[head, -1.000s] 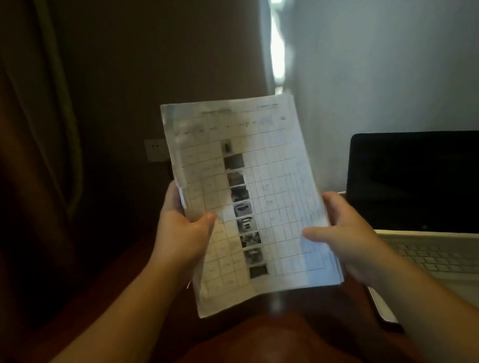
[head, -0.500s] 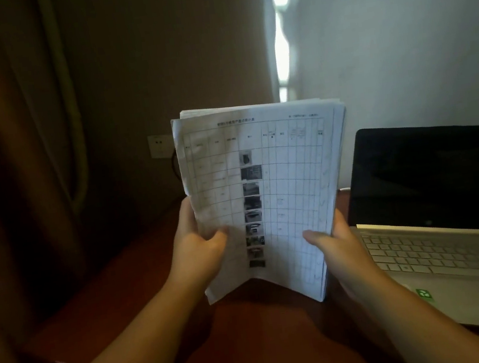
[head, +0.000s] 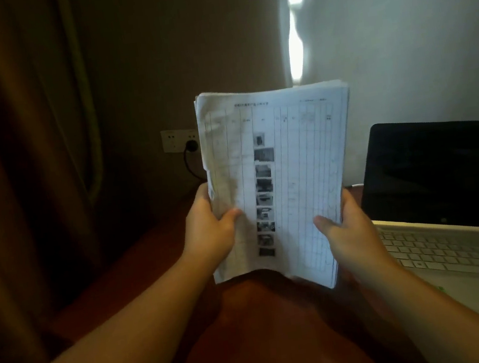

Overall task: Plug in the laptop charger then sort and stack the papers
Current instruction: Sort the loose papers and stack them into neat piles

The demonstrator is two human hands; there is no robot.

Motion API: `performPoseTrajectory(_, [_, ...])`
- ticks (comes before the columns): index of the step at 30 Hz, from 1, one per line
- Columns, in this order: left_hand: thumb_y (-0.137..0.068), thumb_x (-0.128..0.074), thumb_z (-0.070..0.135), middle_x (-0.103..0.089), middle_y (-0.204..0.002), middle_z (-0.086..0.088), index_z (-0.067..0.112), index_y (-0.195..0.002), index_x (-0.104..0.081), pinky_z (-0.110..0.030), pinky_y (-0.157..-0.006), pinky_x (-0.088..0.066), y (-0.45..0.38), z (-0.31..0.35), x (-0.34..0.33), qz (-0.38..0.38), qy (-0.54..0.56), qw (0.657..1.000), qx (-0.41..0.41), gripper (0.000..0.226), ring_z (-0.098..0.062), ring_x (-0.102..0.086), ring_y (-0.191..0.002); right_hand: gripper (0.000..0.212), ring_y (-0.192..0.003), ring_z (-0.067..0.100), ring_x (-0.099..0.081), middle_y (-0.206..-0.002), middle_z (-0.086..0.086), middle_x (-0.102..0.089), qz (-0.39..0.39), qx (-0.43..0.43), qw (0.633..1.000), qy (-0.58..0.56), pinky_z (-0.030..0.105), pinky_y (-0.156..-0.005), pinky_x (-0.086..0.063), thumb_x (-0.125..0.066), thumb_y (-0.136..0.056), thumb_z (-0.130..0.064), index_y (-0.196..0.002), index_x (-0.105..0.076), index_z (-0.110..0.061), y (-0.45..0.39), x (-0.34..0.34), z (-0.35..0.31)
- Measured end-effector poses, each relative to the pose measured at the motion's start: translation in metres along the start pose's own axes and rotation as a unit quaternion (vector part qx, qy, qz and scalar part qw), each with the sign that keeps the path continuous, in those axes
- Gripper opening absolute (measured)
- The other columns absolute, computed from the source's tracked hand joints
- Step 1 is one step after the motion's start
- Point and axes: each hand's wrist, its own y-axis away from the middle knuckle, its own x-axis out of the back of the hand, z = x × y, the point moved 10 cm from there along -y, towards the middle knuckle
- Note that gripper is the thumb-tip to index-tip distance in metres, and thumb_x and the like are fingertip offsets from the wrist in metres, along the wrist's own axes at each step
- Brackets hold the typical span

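Hands: left hand [head: 212, 230] and right hand [head: 350, 232] each grip a side edge of the papers [head: 287, 181].
Squaring: tap the lower edge on the table [head: 140, 273], grip loose.

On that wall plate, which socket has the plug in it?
The right socket, beside the papers' left edge: a black plug fills it and its cord hangs down. The left socket shows bare holes.

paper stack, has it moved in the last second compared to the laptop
Yes. The paper stack has shifted right, toward the laptop: a second ago a clear gap of wall separated its right edge from the screen, and now that edge nearly reaches it. Both hands hold it upright.
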Motion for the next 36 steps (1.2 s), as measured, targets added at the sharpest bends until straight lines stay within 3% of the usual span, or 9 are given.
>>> performPoseTrajectory(5, [-0.091,-0.068,0.012,-0.055,-0.137,0.004,0.027,-0.139,-0.043,-0.05,-0.096,-0.052,-0.022,0.013,0.021,0.001,-0.053,0.998,0.017,0.056,-0.025,-0.053,-0.129,0.034,-0.096,0.005,-0.052,-0.097,-0.025,-0.053,-0.02,0.021,0.999,-0.015,0.033,-0.083,-0.049,-0.059,-0.097,-0.013,-0.115,-0.044,-0.038,-0.007,-0.018,-0.02])
performPoseTrajectory(8, [-0.088,-0.07,0.011,-0.054,-0.136,-0.001,0.023,-0.138,-0.04,-0.053,-0.094,-0.053,-0.035,0.009,0.042,-0.003,-0.118,0.992,0.052,0.06,-0.031,-0.055,-0.127,0.031,-0.099,0.012,-0.056,-0.103,-0.019,-0.056,-0.051,0.002,0.997,-0.049,0.034,-0.079,-0.049,-0.06,-0.096,-0.011,-0.112,-0.046,-0.033,-0.006,-0.041,-0.019])
performPoseTrajectory(11, [-0.086,-0.073,0.011,-0.057,-0.12,-0.005,0.02,-0.137,-0.039,-0.042,-0.087,-0.057,-0.042,0.0,0.06,-0.033,-0.201,0.976,0.082,0.062,-0.029,-0.059,-0.116,0.027,-0.103,0.018,-0.062,-0.113,-0.01,-0.063,-0.085,-0.05,0.99,-0.098,0.041,-0.087,-0.053,-0.06,-0.094,-0.009,-0.11,-0.051,-0.029,0.0,-0.072,-0.01])
performPoseTrajectory(14, [-0.086,-0.074,0.013,-0.053,-0.108,-0.002,0.019,-0.134,-0.044,-0.032,-0.077,-0.046,-0.043,-0.015,0.077,-0.069,-0.274,0.952,0.12,0.057,-0.024,-0.056,-0.102,0.024,-0.102,0.026,-0.066,-0.109,-0.004,-0.067,-0.101,-0.104,0.982,-0.118,0.052,-0.088,-0.055,-0.063,-0.084,-0.014,-0.1,-0.056,-0.031,0.011,-0.104,0.003])
performPoseTrajectory(17, [-0.086,-0.076,0.014,-0.055,-0.109,-0.003,0.018,-0.132,-0.05,-0.036,-0.081,-0.047,-0.042,-0.036,0.098,-0.098,-0.309,0.932,0.163,0.053,-0.024,-0.055,-0.101,0.04,-0.106,0.031,-0.065,-0.118,0.002,-0.066,-0.137,-0.159,0.966,-0.153,0.054,-0.089,-0.055,-0.065,-0.079,-0.016,-0.117,-0.055,-0.024,0.028,-0.141,0.016])
performPoseTrajectory(22, [-0.082,-0.08,0.013,-0.067,-0.104,-0.007,0.013,-0.122,-0.062,-0.045,-0.09,-0.055,-0.039,-0.077,0.134,-0.1,-0.305,0.916,0.239,0.044,-0.029,-0.065,-0.097,0.033,-0.097,0.028,-0.067,-0.112,0.007,-0.067,-0.179,-0.208,0.946,-0.174,0.04,-0.072,-0.057,-0.056,-0.094,0.001,-0.124,-0.052,-0.011,0.056,-0.182,0.026])
performPoseTrajectory(26, [-0.08,-0.082,0.02,-0.069,-0.112,-0.011,0.01,-0.125,-0.063,-0.05,-0.097,-0.052,-0.037,-0.107,0.154,-0.108,-0.336,0.89,0.288,0.05,-0.034,-0.066,-0.105,0.023,-0.09,0.028,-0.07,-0.103,0.01,-0.072,-0.211,-0.208,0.943,-0.154,0.042,-0.076,-0.058,-0.054,-0.095,0.001,-0.115,-0.061,-0.008,0.072,-0.206,0.021])
performPoseTrajectory(32, [-0.082,-0.08,0.027,-0.063,-0.121,-0.008,0.012,-0.13,-0.06,-0.047,-0.103,-0.047,-0.034,-0.127,0.163,-0.086,-0.449,0.848,0.268,0.053,-0.031,-0.06,-0.114,0.028,-0.089,0.026,-0.071,-0.103,0.007,-0.073,-0.216,-0.19,0.951,-0.114,0.035,-0.071,-0.057,-0.062,-0.09,-0.004,-0.119,-0.064,-0.006,0.082,-0.219,0.025])
performPoseTrajectory(36, [-0.085,-0.078,0.03,-0.063,-0.123,-0.007,0.014,-0.131,-0.06,-0.047,-0.104,-0.045,-0.037,-0.134,0.164,-0.102,-0.465,0.838,0.267,0.052,-0.031,-0.058,-0.117,0.027,-0.089,0.022,-0.07,-0.099,0.003,-0.072,-0.218,-0.162,0.958,-0.092,0.028,-0.065,-0.052,-0.066,-0.088,-0.008,-0.116,-0.065,-0.009,0.081,-0.217,0.02])
